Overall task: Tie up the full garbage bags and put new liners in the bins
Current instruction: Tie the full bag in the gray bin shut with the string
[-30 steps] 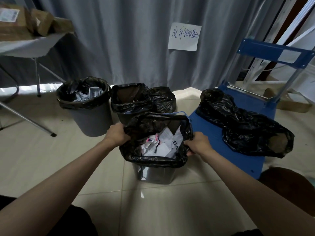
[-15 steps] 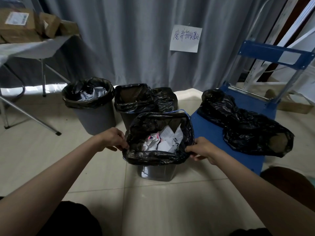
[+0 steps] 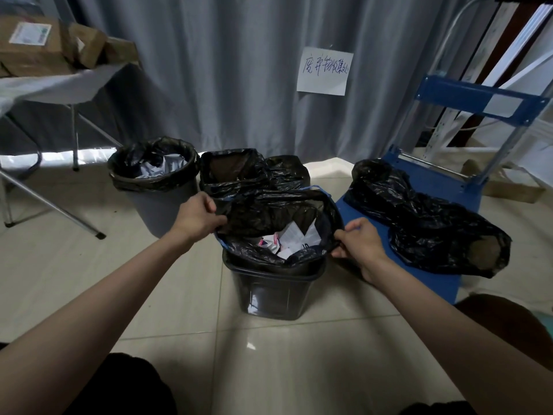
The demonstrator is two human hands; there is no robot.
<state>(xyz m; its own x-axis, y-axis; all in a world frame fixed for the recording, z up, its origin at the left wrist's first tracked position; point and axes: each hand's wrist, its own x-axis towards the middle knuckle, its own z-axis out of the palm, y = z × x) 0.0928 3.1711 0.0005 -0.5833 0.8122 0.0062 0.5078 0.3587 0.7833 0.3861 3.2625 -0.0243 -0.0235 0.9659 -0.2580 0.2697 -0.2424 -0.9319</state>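
Your left hand [image 3: 196, 218] and right hand [image 3: 360, 242] pinch the near bag's [image 3: 269, 217] rim, lifted off its bin [image 3: 269, 295]; untied, no new liner, far bins [image 3: 155, 199] untouched.

Bare floor tiles [image 3: 89, 265] lie open to the left of the near bin [image 3: 273, 290] and in front of it, toward the person; directly behind it two lined bins [image 3: 236, 172] stand close, touching or nearly so; a round bin [image 3: 155, 187] stands back left, with folding table legs [image 3: 54, 211] beyond; on the right a blue cart [image 3: 419, 187], draped with black bags [image 3: 434, 223], hems that side; a curtain [image 3: 224, 70] closes the back.
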